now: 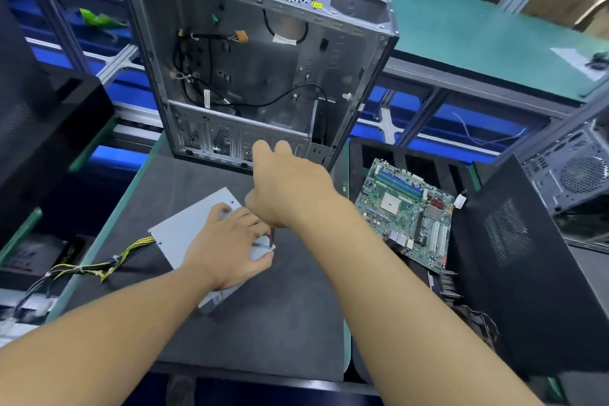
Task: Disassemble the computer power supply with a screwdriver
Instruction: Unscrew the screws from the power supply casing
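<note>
A grey metal power supply [191,231] lies flat on the dark mat [283,323], with a bundle of yellow and black cables [99,265] trailing off its left side. My left hand [230,247] presses down on its top, fingers spread to the right corner. My right hand [290,188] is shut on a screwdriver [271,239], held upright. Its thin shaft comes down out of my fist and the tip stands on the power supply's right corner, beside my left fingertips. The handle is hidden in my fist.
An empty open computer case [250,53] stands just behind the power supply. A green motherboard [405,214] lies to the right in a black bin. Black computer cases stand at the far right [527,260] and left [43,128]. A green shelf [461,30] runs behind.
</note>
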Tool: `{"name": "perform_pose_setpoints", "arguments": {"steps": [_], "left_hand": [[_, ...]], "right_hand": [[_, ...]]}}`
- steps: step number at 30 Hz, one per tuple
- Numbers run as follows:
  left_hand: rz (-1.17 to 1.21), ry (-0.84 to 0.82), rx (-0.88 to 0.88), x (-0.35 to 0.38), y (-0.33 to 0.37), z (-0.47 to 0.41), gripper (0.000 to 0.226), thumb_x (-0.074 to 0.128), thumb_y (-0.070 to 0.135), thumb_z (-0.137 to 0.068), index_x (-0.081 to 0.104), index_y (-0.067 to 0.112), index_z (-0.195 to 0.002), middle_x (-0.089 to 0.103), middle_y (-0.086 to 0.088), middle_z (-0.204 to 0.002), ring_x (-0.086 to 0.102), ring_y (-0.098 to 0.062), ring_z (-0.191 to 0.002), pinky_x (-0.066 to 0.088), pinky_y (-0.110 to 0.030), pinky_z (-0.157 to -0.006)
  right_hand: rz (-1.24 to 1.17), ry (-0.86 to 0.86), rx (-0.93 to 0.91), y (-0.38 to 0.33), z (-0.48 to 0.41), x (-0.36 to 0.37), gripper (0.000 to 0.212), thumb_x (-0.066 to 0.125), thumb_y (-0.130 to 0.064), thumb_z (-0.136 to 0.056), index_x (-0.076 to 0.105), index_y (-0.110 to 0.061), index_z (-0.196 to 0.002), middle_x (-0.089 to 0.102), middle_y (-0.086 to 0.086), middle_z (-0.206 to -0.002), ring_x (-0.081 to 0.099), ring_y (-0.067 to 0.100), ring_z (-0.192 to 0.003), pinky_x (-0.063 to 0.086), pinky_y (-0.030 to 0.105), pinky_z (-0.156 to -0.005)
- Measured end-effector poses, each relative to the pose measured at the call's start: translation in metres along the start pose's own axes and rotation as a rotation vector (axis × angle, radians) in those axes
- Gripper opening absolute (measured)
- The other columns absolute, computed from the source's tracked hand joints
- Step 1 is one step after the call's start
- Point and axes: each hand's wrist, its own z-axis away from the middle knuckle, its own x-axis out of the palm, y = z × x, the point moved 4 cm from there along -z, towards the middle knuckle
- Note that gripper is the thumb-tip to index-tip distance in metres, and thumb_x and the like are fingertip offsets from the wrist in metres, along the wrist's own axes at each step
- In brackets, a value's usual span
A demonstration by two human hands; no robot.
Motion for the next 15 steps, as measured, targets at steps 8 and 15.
{"name": "perform_pose_setpoints", "arguments": {"steps": [8,15], "left_hand": [[-0.011,-0.018,0.011,0.0078,-0.004,0.002,0.02,0.051,0.058,-0.085,0.04,0.044,-0.076,0.034,0.027,-0.073,0.017,0.002,-0.085,0.03,-0.038,-0.099],[-0.037,-0.008,0.006,0.0079,-0.0031,0.0009,0.041,0.058,0.055,-0.085,0.025,0.042,-0.065,0.018,0.03,-0.064,0.018,-0.002,-0.08,0.037,-0.041,-0.098]], "right_hand": [[0.112,0.018,0.02,0.0005,0.0046,-0.0009,0.02,0.043,-0.031,-0.098,0.03,-0.016,-0.101,0.04,0.003,-0.079,0.034,0.019,-0.056,0.018,0.03,-0.049],[-0.006,-0.114,-0.047,0.0005,0.0093,0.0014,0.017,0.047,-0.021,-0.095,0.031,-0.016,-0.098,0.032,0.004,-0.085,0.038,0.022,-0.061,0.024,0.031,-0.048]]}}
